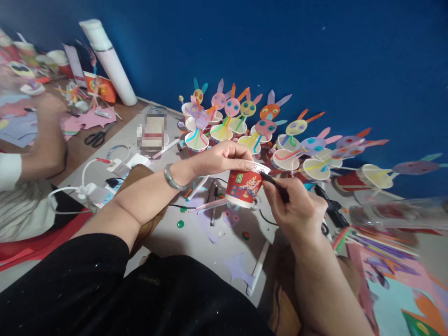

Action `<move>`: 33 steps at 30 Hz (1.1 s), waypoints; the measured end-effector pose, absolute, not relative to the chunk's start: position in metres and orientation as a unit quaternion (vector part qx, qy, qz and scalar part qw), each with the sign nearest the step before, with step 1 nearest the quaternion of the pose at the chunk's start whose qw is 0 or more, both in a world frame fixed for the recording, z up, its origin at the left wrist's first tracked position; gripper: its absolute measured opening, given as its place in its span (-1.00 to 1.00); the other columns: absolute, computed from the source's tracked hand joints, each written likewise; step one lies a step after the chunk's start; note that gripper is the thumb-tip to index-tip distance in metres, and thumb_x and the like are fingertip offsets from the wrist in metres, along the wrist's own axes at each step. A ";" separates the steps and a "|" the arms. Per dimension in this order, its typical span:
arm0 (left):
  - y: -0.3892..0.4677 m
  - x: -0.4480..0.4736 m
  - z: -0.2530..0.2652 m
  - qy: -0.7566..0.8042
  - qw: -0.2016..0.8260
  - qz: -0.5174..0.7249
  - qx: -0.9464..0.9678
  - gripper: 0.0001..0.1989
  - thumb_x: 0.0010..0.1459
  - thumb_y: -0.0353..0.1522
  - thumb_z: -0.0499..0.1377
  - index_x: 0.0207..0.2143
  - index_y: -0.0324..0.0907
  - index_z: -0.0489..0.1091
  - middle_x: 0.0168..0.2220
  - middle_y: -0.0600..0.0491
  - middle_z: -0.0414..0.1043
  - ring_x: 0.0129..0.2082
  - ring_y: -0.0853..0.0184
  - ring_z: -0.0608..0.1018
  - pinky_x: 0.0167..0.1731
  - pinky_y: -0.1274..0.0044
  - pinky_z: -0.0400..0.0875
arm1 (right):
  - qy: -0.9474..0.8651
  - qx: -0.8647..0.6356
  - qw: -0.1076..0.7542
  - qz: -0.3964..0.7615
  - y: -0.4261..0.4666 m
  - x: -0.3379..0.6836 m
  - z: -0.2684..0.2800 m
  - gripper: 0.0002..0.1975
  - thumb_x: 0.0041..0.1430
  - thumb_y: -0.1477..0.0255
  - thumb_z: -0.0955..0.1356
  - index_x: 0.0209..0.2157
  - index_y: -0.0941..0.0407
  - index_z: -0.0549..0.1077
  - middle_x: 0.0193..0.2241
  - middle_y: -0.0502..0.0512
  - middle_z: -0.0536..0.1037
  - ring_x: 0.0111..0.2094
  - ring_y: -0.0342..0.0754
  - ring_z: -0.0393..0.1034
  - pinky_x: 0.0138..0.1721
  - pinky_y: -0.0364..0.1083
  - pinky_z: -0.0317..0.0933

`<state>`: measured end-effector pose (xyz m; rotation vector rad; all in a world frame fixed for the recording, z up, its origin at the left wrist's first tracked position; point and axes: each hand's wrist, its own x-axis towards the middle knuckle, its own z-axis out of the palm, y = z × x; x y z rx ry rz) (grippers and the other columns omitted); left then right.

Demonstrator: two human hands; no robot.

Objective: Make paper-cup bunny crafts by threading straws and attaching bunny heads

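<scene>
Left hand [229, 156] pinches red cup [241, 184] by rim; right hand [297, 203] grips dark tool [280, 187], tip at cup's 2 o'clock. Brace cup, guide tip lightly.

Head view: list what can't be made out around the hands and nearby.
In the head view:
Black tool: partly hidden by the right hand; exact type unclear.
Red cup: inside hidden by its side.
Co-worker's hand: blurred.
Pale item: pixelated.
Green sheet: cut off by bottom edge.
</scene>
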<state>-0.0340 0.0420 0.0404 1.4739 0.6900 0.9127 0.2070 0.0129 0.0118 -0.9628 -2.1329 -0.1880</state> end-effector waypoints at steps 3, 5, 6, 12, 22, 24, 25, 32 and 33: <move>0.042 -0.034 0.041 0.306 0.602 0.387 0.628 -0.67 0.11 -0.18 0.41 -0.43 -0.27 0.48 -0.47 0.10 0.44 -0.45 0.50 0.42 -0.38 0.60 0.36 | -0.834 -0.385 0.389 -0.071 0.013 0.207 0.011 -0.82 0.36 0.26 0.41 -0.25 0.08 0.51 -0.57 -0.02 0.53 -0.64 -0.16 0.35 -0.56 -0.14 0.12; 0.043 -0.034 0.041 0.304 0.607 0.385 0.626 -0.66 0.10 -0.17 0.42 -0.44 -0.27 0.48 -0.47 0.10 0.44 -0.45 0.51 0.42 -0.38 0.60 0.36 | -0.834 -0.389 0.385 -0.073 0.013 0.207 0.012 -0.82 0.35 0.25 0.41 -0.24 0.07 0.50 -0.56 -0.01 0.55 -0.62 -0.14 0.38 -0.55 -0.13 0.13; 0.043 -0.034 0.041 0.301 0.607 0.384 0.627 -0.66 0.10 -0.17 0.42 -0.44 -0.28 0.48 -0.47 0.10 0.44 -0.46 0.51 0.42 -0.38 0.60 0.35 | -0.835 -0.386 0.384 -0.074 0.013 0.207 0.013 -0.83 0.35 0.26 0.41 -0.23 0.07 0.50 -0.55 -0.01 0.55 -0.61 -0.13 0.39 -0.55 -0.13 0.13; 0.044 -0.035 0.042 0.306 0.610 0.362 0.634 -0.60 0.08 -0.11 0.43 -0.44 -0.28 0.50 -0.48 0.09 0.45 -0.46 0.49 0.44 -0.39 0.58 0.35 | -0.854 -0.362 0.367 -0.068 0.013 0.210 0.018 -0.84 0.35 0.27 0.41 -0.23 0.07 0.50 -0.53 -0.02 0.56 -0.62 -0.16 0.36 -0.54 -0.14 0.13; 0.045 -0.039 0.042 0.293 0.624 0.328 0.646 -0.59 0.05 -0.09 0.45 -0.44 -0.29 0.53 -0.48 0.06 0.47 -0.48 0.48 0.43 -0.43 0.59 0.33 | -0.872 -0.323 0.361 -0.070 0.016 0.212 0.018 -0.82 0.38 0.30 0.41 -0.26 0.11 0.52 -0.59 -0.04 0.52 -0.65 -0.20 0.31 -0.55 -0.16 0.10; 0.046 -0.039 0.042 0.290 0.627 0.327 0.645 -0.61 0.05 -0.12 0.45 -0.45 -0.29 0.53 -0.48 0.06 0.47 -0.48 0.49 0.43 -0.43 0.59 0.32 | -0.872 -0.324 0.360 -0.062 0.015 0.212 0.018 -0.82 0.38 0.30 0.40 -0.27 0.11 0.52 -0.59 -0.04 0.51 -0.66 -0.20 0.31 -0.56 -0.16 0.10; 0.046 -0.039 0.041 0.288 0.627 0.328 0.646 -0.62 0.05 -0.13 0.45 -0.45 -0.29 0.53 -0.48 0.07 0.47 -0.48 0.49 0.43 -0.43 0.60 0.31 | -0.872 -0.324 0.361 -0.058 0.015 0.212 0.018 -0.82 0.38 0.30 0.40 -0.27 0.11 0.52 -0.60 -0.04 0.51 -0.66 -0.19 0.31 -0.56 -0.16 0.09; 0.046 -0.040 0.040 0.288 0.627 0.329 0.645 -0.63 0.06 -0.15 0.45 -0.45 -0.30 0.53 -0.48 0.06 0.46 -0.48 0.48 0.43 -0.44 0.59 0.31 | -0.873 -0.332 0.355 -0.031 0.014 0.212 0.018 -0.84 0.37 0.30 0.41 -0.27 0.09 0.51 -0.60 -0.07 0.48 -0.67 -0.20 0.26 -0.56 -0.16 0.09; 0.046 -0.040 0.041 0.289 0.628 0.329 0.644 -0.62 0.05 -0.14 0.45 -0.45 -0.30 0.52 -0.49 0.06 0.46 -0.49 0.48 0.43 -0.44 0.59 0.32 | -0.874 -0.332 0.353 -0.032 0.014 0.213 0.018 -0.84 0.38 0.30 0.40 -0.27 0.09 0.50 -0.61 -0.07 0.48 -0.68 -0.21 0.25 -0.56 -0.16 0.09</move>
